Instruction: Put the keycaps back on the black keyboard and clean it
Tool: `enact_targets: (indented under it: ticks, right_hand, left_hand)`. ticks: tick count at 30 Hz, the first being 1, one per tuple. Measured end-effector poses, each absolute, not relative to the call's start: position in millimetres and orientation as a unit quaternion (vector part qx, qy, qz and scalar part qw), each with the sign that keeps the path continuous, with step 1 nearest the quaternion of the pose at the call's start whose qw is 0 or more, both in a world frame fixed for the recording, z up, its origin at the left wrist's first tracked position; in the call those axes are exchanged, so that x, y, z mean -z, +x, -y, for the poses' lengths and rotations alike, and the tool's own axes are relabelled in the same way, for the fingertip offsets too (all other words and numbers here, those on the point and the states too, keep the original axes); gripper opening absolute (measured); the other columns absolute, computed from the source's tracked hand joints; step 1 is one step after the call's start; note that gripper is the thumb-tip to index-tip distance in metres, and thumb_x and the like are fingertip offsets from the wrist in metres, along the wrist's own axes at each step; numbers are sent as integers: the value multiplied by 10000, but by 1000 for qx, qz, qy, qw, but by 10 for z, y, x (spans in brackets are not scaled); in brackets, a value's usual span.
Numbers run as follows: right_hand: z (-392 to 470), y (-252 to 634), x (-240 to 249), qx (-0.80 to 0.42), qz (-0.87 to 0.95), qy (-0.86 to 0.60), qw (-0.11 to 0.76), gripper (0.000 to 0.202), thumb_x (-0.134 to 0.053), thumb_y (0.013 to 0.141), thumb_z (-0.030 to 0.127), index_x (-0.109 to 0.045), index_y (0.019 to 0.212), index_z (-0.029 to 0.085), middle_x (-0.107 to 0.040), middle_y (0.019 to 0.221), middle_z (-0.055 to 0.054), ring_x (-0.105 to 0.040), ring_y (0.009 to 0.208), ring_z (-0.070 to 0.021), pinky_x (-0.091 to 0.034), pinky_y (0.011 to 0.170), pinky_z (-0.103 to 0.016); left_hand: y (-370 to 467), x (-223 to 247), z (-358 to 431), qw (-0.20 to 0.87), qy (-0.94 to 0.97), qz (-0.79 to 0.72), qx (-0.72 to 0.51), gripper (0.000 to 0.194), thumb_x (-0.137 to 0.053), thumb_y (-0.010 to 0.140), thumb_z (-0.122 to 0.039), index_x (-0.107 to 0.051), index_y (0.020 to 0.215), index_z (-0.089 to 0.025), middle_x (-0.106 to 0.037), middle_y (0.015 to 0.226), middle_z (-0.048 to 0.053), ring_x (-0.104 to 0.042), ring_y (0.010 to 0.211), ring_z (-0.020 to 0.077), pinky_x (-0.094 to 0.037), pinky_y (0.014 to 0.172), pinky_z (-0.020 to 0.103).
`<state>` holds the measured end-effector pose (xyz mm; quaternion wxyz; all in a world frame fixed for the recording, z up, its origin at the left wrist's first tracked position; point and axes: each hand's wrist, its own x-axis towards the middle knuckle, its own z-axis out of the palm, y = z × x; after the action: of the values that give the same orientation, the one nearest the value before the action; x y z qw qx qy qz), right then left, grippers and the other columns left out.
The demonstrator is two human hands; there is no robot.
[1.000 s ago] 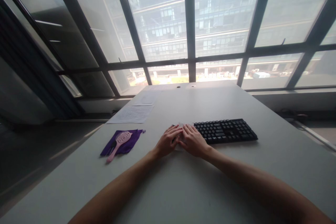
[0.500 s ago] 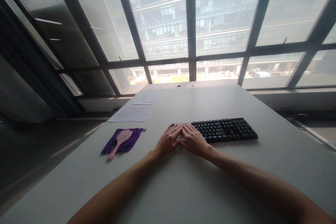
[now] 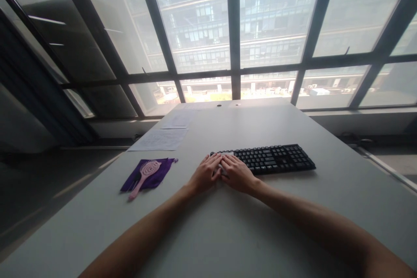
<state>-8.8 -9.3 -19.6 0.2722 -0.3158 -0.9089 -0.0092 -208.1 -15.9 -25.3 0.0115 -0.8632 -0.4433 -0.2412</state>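
"Where's the keyboard [image 3: 275,158]?"
"Left end under the left hand [image 3: 205,174] and right hand [image 3: 239,173], the rest reaching rightward beyond them."
"Gripping the white sheet [image 3: 228,153]?"
"Can't tell; both lie over it, fingers extended, close together."
"The pink brush [image 3: 149,168]?"
"Left of the left hand."

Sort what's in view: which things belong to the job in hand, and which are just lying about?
Job in hand:
white tissue-like sheet, under the left hand and right hand
black keyboard, left part covered by the hands

Lying about:
pink hairbrush, on the purple pouch
papers farther off, left
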Motion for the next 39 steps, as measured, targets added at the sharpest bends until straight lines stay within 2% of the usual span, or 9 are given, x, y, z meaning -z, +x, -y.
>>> enact_targets:
  ticks: [6,13,16,20,23,26,31,36,39]
  right_hand:
    - [83,-36,171,-5,910,-305,281,392,-637,892,252,-637,1270,148,-640,1362,-143,-554,1302,-256,-357,1173,-419]
    - [86,-15,197,7,909,-308,280,529,-652,887,279,-559,1384,123,-538,1477,-178,-442,1416,-274,-323,1202,-443]
    - [75,-16,189,7,913,-302,274,517,-639,893,254,-560,1385,119,-570,1445,-170,-465,1398,-259,-328,1200,-421]
    - [78,-22,162,4,913,-296,280,344,-593,927,219,-649,1260,157,-664,1317,-128,-542,1320,-238,-376,1161,-398]
    - [95,-21,149,2,911,-292,293,262,-558,972,261,-678,1192,185,-690,1268,-104,-553,1302,-235,-393,1144,-395]
    - [110,-17,157,7,911,-295,287,353,-612,952,333,-633,1272,184,-646,1346,-121,-512,1342,-254,-378,1157,-419]
    - [102,-15,226,23,907,-334,256,642,-682,892,431,-505,1427,123,-491,1507,-219,-404,1437,-319,-318,1186,-504]
    - [71,-3,289,28,898,-369,238,681,-667,894,480,-499,1433,99,-421,1557,-239,-322,1486,-355,-286,1197,-511]
    - [60,0,305,31,897,-374,234,690,-652,904,497,-498,1438,88,-433,1549,-241,-339,1476,-365,-290,1196,-504]
  left_hand:
    - [-2113,227,176,5,-882,408,237,554,-561,952,-290,-488,1493,-197,-473,1552,108,-407,1465,277,-311,1240,505]
    - [-2101,276,138,7,-880,419,223,617,-551,960,-305,-413,1542,-153,-418,1583,136,-325,1506,304,-284,1245,538]
    - [-2100,274,133,9,-882,413,229,593,-545,968,-312,-433,1532,-166,-439,1571,131,-366,1487,295,-287,1246,529]
    - [-2099,232,153,13,-883,396,251,500,-543,968,-299,-532,1461,-212,-543,1495,102,-485,1410,274,-309,1235,533]
    - [-2094,194,168,13,-879,405,249,430,-479,977,-244,-607,1387,-224,-605,1435,73,-515,1384,253,-321,1229,525]
    - [-2092,183,168,21,-866,437,240,448,-392,990,-204,-614,1379,-195,-599,1443,79,-488,1407,242,-323,1225,513]
    - [-2122,267,125,47,-841,486,234,461,-396,1018,-287,-550,1447,-213,-548,1495,87,-429,1449,265,-312,1217,533]
    - [-2175,407,46,58,-808,525,261,482,-456,1003,-330,-528,1462,-198,-507,1525,124,-384,1473,320,-312,1208,567]
    - [-2179,409,28,55,-797,528,288,496,-460,985,-256,-512,1467,-154,-483,1536,161,-371,1478,336,-337,1195,579]
